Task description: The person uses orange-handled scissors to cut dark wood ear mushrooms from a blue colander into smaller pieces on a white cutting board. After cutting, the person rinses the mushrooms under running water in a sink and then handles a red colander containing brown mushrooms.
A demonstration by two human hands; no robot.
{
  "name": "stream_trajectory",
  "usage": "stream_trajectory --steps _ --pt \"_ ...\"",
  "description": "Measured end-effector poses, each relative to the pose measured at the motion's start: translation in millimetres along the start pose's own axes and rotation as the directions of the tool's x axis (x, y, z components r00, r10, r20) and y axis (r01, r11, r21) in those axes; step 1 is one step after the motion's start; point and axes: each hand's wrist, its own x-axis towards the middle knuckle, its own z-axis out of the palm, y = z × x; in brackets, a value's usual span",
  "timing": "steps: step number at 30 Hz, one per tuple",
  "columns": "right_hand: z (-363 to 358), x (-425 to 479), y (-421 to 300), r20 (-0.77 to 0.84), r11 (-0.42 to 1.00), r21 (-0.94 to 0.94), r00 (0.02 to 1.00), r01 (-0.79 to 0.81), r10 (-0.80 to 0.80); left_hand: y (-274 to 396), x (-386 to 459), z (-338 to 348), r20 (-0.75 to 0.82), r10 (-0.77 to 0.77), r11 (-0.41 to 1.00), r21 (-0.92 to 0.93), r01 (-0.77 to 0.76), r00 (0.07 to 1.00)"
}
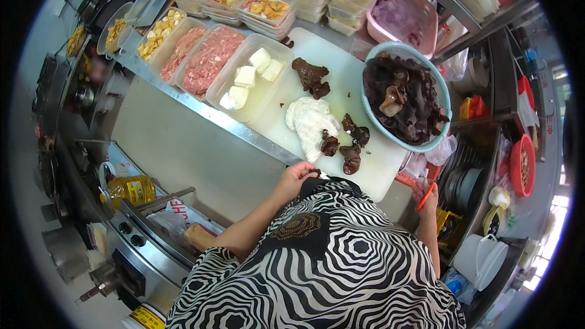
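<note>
My left hand (298, 179) is at the near edge of the white cutting board (292, 139), its fingers pinched on a small dark piece that looks like wood ear fungus. Off the board's right corner, my right hand (426, 195) holds a red-handled tool (425, 197); its working end is hidden. A crumpled white cloth (310, 121) lies on the board, with one dark wood ear piece (329, 143) on it. Other wood ear pieces (311, 76) lie above and to the right of the cloth. A light-blue colander (445, 139) full of wood ear stands at the board's right edge.
Plastic tubs of tofu (246, 76), minced meat (213, 61) and yellow chunks (161, 34) line the counter at left. Stacked food boxes (266, 9) and a pink basin (432, 41) stand behind the board. Shelves with plates (464, 187) are at right; an oil jug (132, 190) is at lower left.
</note>
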Motion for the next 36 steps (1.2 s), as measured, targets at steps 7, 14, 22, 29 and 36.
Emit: stream_trajectory --steps 7,14,22,29,36 --pt "-4 -19 10 -0.05 0.996 0.03 0.995 -0.082 0.084 65 36 31 0.156 -0.217 0.949 -0.199 0.246 0.964" --pt "-7 -44 2 -0.032 0.999 0.018 0.999 -0.039 0.039 102 103 72 0.248 -0.031 0.86 0.5 -0.1 0.968" --pt "0 -77 -6 0.074 0.991 -0.066 0.991 0.113 -0.108 151 110 44 -0.142 0.11 0.991 0.092 -0.097 0.984" --pt "26 -97 25 0.391 0.95 -0.249 0.917 0.189 -0.08 86 80 5 -0.008 0.023 0.868 0.497 -0.016 1.0" --pt "85 -102 0 0.543 0.724 -0.544 0.836 0.425 -0.083 72 65 44 -0.046 0.254 0.483 0.871 -0.085 0.966"
